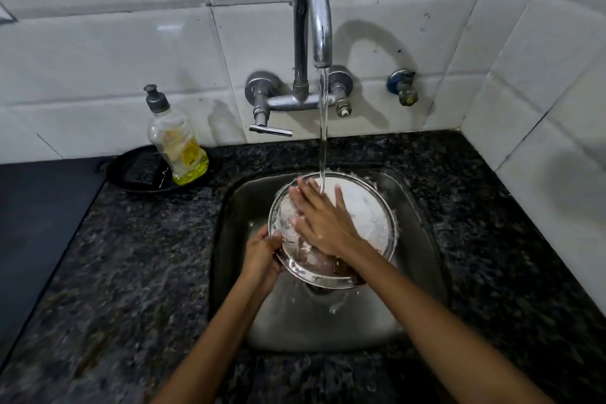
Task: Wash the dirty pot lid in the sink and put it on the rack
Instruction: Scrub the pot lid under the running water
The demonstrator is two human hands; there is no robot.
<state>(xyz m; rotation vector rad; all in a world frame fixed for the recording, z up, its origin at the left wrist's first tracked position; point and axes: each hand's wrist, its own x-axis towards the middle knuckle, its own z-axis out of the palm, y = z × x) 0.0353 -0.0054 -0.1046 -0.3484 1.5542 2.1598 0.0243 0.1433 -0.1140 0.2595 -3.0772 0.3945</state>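
The lid (367,207) was held over the sink (236,207), tilted under the tap (313,16) with its soapy face up toward the stream; being round, it had no long axis. The left hand (262,252) had its fingers closed on the rim on the side away from the soap bottle (177,144), while the right hand (323,216) lay flat, fingers spread, on the face. Wet and soapy, the lid could slip from that one-sided grip and drop into the sink, and no rack was in view.
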